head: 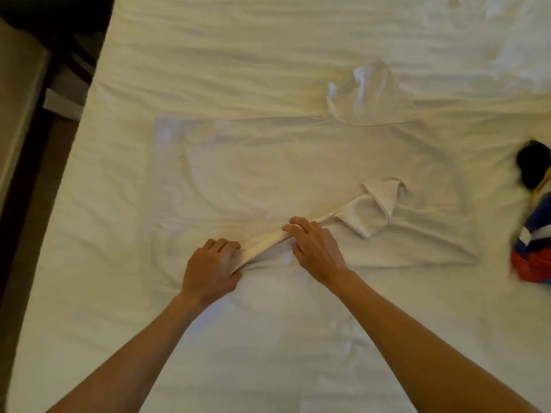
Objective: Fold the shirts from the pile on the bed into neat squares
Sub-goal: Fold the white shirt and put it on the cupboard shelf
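Below me, both bare forearms reach forward over the wide white-sheeted bed (268, 49). My left hand (213, 268) is curled into a loose fist, fingers closed on the near end of a long white fabric sleeve (313, 228), knuckles up. My right hand (316, 248) lies just beside it, palm down, fingers spread and lightly bent, pressing flat on the same sleeve rather than gripping it.

The sleeve belongs to one white long-sleeved hooded shirt (283, 168) spread flat across the middle of the bed, its hood (366, 93) pointing away from me. The sleeve runs diagonally over the shirt's lower body, and its ribbed cuff (384, 201) is turned back on itself.

I count two hands, one white shirt, and one bunched pile of dark, blue, white and red clothing (533, 222) at the right edge, well apart from the shirt. How many garments that pile holds I cannot tell.

I see no readable writing or labels.
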Available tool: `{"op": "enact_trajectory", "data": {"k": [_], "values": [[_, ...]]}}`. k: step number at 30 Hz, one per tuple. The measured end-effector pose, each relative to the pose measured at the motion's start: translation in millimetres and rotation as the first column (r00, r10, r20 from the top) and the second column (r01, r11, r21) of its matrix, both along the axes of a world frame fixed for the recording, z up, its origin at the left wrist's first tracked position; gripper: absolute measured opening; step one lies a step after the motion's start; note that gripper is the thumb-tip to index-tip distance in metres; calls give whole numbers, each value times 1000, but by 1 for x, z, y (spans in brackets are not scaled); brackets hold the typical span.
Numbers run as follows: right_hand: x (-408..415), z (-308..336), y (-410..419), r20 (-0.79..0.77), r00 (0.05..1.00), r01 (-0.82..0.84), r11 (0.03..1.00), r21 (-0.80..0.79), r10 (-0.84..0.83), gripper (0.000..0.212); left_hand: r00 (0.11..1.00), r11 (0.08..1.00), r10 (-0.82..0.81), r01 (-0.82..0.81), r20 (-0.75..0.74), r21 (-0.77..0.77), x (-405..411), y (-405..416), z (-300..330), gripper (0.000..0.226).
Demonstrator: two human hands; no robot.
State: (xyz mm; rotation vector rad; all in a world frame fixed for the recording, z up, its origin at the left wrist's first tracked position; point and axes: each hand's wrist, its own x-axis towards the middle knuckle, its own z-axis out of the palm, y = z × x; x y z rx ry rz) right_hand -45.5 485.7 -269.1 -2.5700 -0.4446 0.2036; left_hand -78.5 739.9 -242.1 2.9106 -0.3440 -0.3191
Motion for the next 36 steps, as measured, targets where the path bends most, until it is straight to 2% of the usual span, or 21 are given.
{"op": "enact_trajectory", "data": {"k": [2, 5, 8, 10, 12, 15, 19, 21, 24, 28, 29, 30, 33, 34, 36], "values": [[5, 2, 12, -6, 999, -48, 999, -24, 47, 34, 1000, 1000, 23, -23, 19, 6, -14, 22, 4, 37], [12, 7, 23, -30, 998, -49, 998, -37, 48, 17, 995, 995, 88, -90, -46, -34, -25, 51, 13, 29], [17, 13, 29, -91, 996, 3, 999, -34, -6, 16, 950, 966, 243, -254, -195, -35, -18, 74, 26, 27], [20, 19, 32, -141, 989, 38, 999, -25, -41, 15, 913, 938, 322, -343, -249, -43, -8, 88, 31, 16], [24, 24, 35, -191, 978, 84, 996, -22, -87, 15, 865, 887, 388, -444, -319, -125, 3, 100, 33, 10], [32, 27, 32, -221, 951, 216, 976, -25, -216, 14, 826, 811, 364, -508, -430, -290, 17, 115, 34, 15], [35, 24, 25, -267, 924, 271, 961, -53, -275, 15, 835, 846, 331, -469, -441, -254, 28, 134, 33, 25], [35, 22, 24, -284, 918, 268, 961, -65, -276, 15, 813, 815, 357, -512, -460, -272, 36, 148, 31, 29], [41, 24, 23, -288, 919, 261, 963, -62, -268, 11, 701, 632, 366, -670, -612, -390, 55, 167, 42, 18], [50, 23, 27, -216, 931, 287, 956, -62, -293, 11, 546, 286, 496, -837, -675, -467, 70, 169, 38, 31], [51, 21, 29, -213, 927, 295, 951, -94, -309, 13, 500, 219, 540, -860, -677, -461, 68, 166, 33, 35], [51, 20, 32, -218, 924, 285, 946, -153, -314, 17, 463, 199, 587, -878, -664, -436, 64, 162, 28, 40], [49, 22, 39, -265, 922, 193, 927, -321, -283, 36, 398, 203, 726, -903, -561, -377, 47, 147, 22, 49], [50, 25, 41, -275, 923, 161, 918, -363, -271, 37, 408, 233, 753, -899, -516, -371, 43, 143, 20, 50], [57, 32, 43, -279, 931, 93, 893, -441, -235, 26, 495, 342, 749, -858, -440, -384, 38, 139, 19, 42]]}}
